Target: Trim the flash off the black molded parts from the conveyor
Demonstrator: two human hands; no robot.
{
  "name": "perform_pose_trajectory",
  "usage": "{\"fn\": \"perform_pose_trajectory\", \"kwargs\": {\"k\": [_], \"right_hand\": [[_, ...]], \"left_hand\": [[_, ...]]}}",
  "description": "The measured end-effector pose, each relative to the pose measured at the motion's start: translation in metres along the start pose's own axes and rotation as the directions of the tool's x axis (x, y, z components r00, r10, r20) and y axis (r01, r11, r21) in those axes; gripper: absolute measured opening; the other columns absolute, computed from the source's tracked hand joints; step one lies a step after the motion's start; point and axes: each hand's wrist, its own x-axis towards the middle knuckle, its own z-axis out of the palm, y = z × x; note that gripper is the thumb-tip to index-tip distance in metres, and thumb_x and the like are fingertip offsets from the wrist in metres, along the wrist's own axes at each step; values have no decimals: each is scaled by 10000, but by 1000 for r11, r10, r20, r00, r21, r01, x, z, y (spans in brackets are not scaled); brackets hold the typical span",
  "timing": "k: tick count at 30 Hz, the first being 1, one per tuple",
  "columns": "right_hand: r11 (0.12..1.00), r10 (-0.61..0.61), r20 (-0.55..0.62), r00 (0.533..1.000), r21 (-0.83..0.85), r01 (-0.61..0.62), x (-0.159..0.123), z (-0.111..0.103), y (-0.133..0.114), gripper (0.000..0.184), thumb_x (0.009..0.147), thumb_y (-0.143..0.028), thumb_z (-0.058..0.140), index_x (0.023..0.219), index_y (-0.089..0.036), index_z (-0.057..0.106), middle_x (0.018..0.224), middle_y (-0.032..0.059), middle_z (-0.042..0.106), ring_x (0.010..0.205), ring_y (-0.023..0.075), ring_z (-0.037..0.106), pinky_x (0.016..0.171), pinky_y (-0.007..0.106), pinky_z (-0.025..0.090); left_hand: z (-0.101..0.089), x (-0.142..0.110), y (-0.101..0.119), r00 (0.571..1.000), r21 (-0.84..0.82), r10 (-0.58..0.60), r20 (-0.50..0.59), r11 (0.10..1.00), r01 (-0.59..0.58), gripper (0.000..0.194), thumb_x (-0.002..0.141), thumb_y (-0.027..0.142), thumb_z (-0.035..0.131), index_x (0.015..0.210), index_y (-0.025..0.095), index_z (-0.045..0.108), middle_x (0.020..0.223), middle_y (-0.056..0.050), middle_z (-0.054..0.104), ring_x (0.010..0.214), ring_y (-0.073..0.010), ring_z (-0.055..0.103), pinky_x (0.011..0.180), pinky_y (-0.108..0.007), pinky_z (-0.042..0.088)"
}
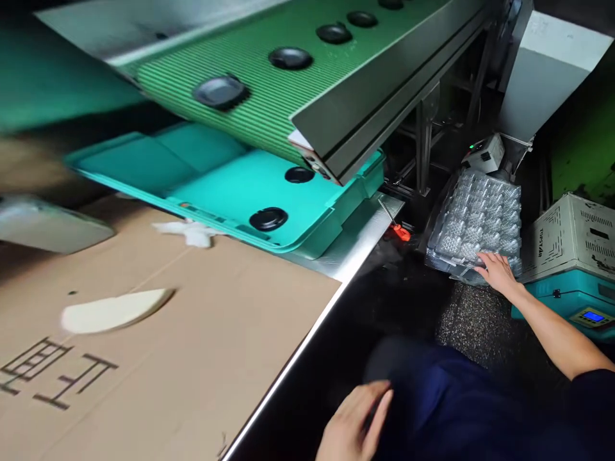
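My right hand [500, 272] reaches out to a stack of clear plastic blister trays [480, 218] with molded pockets, low on the right. Its fingers are spread over the stack's near edge, touching or just above it; which one, I cannot tell. Close to my body, my left hand [355, 422] hangs beside the table edge with loosely curved fingers. A narrow gap shows between thumb and fingers, and no object is visible there.
A green ribbed conveyor belt [177, 77] carries several round black parts [221, 91]. Under its end, a teal bin [211, 186] holds two more. Cardboard [230, 333] covers the table, with a pale half-round piece [118, 310] on it. A teal-and-white machine [571, 250] stands right.
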Motion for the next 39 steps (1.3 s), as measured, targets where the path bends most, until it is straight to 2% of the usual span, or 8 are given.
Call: {"fn": "perform_pose_trajectory", "kwargs": {"k": [5, 8, 10, 13, 20, 26, 36, 39], "right_hand": [[974, -87, 157, 984, 222, 50, 13, 8, 2, 382, 992, -333, 596, 1337, -176, 644, 1043, 88, 672, 960, 219, 607, 907, 350, 476], [946, -152, 250, 956, 317, 68, 19, 6, -18, 329, 977, -293, 614, 1279, -191, 692, 966, 51, 642, 835, 171, 602, 828, 303, 481], [940, -165, 253, 953, 333, 74, 22, 6, -30, 278, 978, -265, 603, 1215, -179, 721, 952, 51, 633, 820, 165, 601, 827, 302, 482], [938, -125, 153, 980, 340, 66, 24, 12, -36, 229, 973, -232, 588, 1148, -181, 727, 975, 62, 617, 902, 191, 602, 891, 339, 497], [906, -140, 26, 990, 407, 117, 28, 17, -35, 262, 978, -222, 493, 1175, -199, 664, 1212, 121, 554, 1033, 225, 608, 965, 421, 545], [916, -233, 16, 972, 339, 214, 55, -17, -43, 235, 987, -252, 453, 1119, -189, 637, 1154, 148, 584, 1046, 275, 615, 964, 479, 549], [948, -200, -12, 980, 250, 196, 65, -54, -49, 162, 962, -249, 490, 1042, -172, 609, 1105, 131, 593, 828, 203, 603, 831, 379, 545], [958, -167, -122, 978, 214, 190, 67, -67, -47, 134, 954, -257, 519, 1027, -184, 603, 1108, 117, 600, 781, 183, 586, 805, 365, 543]], "left_hand": [[106, 110, -15, 933, -437, -288, 214, 826, 356, 330, 885, 504, 705, 1089, 253, 769, 1112, -96, 785, 982, -271, 748, 925, -416, 588], [160, 185, -5, 830, -711, -368, 419, 436, 552, 475, 818, 521, 792, 1165, 211, 699, 1189, -144, 740, 880, -227, 742, 736, -336, 578], [188, 222, 3, 808, -814, -364, 464, 185, 551, 477, 812, 523, 807, 1124, 194, 659, 1204, -151, 709, 906, -208, 731, 692, -281, 548], [216, 247, 11, 811, -868, -380, 444, 42, 495, 493, 794, 533, 824, 1105, 224, 597, 1147, -90, 686, 887, -158, 706, 702, -246, 530], [237, 251, 22, 855, -894, -260, 448, -108, 435, 602, 636, 536, 937, 1018, 217, 597, 997, -34, 694, 822, -154, 710, 797, -318, 570], [235, 272, 29, 891, -948, -325, 318, -105, 300, 583, 605, 538, 943, 893, 194, 570, 762, 27, 629, 719, -133, 682, 748, -281, 573], [245, 270, 31, 854, -948, -412, 319, -141, 286, 532, 649, 489, 929, 892, 191, 561, 749, 41, 593, 646, -113, 655, 719, -305, 614], [249, 270, 32, 838, -944, -434, 330, -147, 295, 512, 667, 472, 924, 887, 186, 562, 762, 27, 611, 646, -113, 659, 708, -297, 614]]}}
